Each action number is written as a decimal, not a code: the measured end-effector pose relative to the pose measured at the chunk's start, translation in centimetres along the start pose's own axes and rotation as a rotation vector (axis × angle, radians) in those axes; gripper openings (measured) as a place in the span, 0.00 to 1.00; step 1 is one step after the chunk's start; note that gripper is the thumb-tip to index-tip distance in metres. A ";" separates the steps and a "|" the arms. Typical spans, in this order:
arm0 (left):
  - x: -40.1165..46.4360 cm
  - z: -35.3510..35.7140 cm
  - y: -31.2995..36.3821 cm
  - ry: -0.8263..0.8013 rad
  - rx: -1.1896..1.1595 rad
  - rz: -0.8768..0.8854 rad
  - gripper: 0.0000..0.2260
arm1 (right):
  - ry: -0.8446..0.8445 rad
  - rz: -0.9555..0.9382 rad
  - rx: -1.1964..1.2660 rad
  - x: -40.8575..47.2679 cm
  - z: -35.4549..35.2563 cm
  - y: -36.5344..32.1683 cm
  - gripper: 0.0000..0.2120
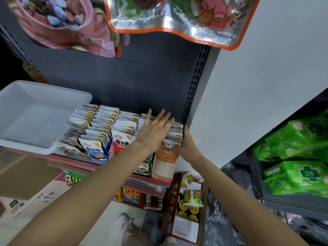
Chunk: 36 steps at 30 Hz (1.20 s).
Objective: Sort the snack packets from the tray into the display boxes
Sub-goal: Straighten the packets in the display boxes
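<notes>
Pressing flat-fingered, the left hand [154, 132] levels the orange packets [174, 133]; the right hand [186, 144] steadies their side, its grip hidden; push evenly.

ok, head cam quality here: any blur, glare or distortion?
Head view: slight motion blur on left hand, right hand and packets; glare on the foil bag overhead; wide-angle bending along the shelf upright; tray evenly lit, soft shadows.
</notes>
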<state>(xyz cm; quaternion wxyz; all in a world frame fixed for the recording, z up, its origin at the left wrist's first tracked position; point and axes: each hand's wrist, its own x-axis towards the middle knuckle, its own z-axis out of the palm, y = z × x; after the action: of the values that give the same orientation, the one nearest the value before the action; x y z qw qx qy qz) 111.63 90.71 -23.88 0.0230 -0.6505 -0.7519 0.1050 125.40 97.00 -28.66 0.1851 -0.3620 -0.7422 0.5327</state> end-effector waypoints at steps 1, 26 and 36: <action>-0.1 0.2 0.1 0.014 0.000 0.009 0.46 | -0.005 -0.030 -0.019 0.2 0.0 0.0 0.38; -1.4 1.3 0.0 0.017 -0.273 0.004 0.40 | 0.006 0.076 -0.026 1.1 2.8 2.6 0.57; -0.8 0.4 -0.4 -0.068 -0.295 0.026 0.39 | 0.018 0.158 0.056 0.1 3.2 0.8 0.49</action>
<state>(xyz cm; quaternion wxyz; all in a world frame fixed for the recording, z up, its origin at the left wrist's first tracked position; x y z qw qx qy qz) 111.29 89.81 -24.16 -0.0998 -0.6525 -0.7511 0.0159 123.54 95.11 -30.57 0.1592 -0.4191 -0.6943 0.5630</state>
